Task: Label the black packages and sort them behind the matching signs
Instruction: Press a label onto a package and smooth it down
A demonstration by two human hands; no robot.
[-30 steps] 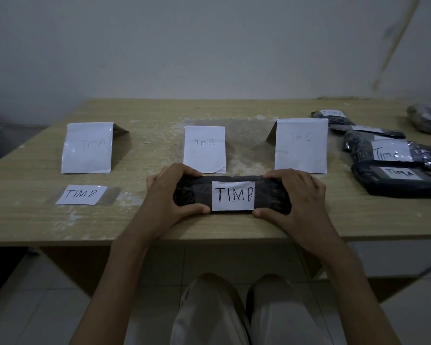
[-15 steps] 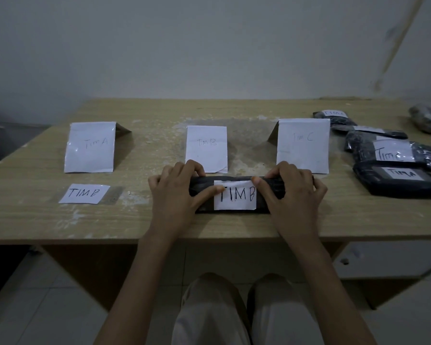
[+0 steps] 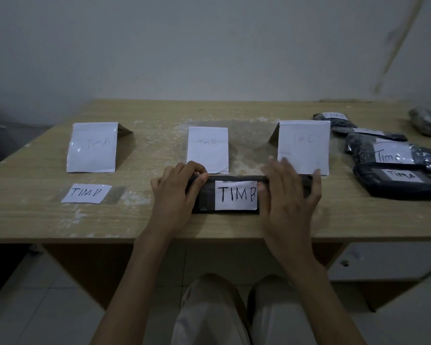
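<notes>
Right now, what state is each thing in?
black package, lying flat, labelled TIM B.
left hand, curled over the package's left end.
right hand, flat, pressing its right end.
TIM A sign, standing.
TIM B sign, standing.
TIM C sign, standing.
loose label, lying flat, unused.
pile at right, unsorted.

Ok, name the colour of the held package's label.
White label, black lettering, on the black package; head view.

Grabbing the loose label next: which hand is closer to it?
Left. The left hand grips the package's end just right of the loose label; right hand presses its far end.
</notes>
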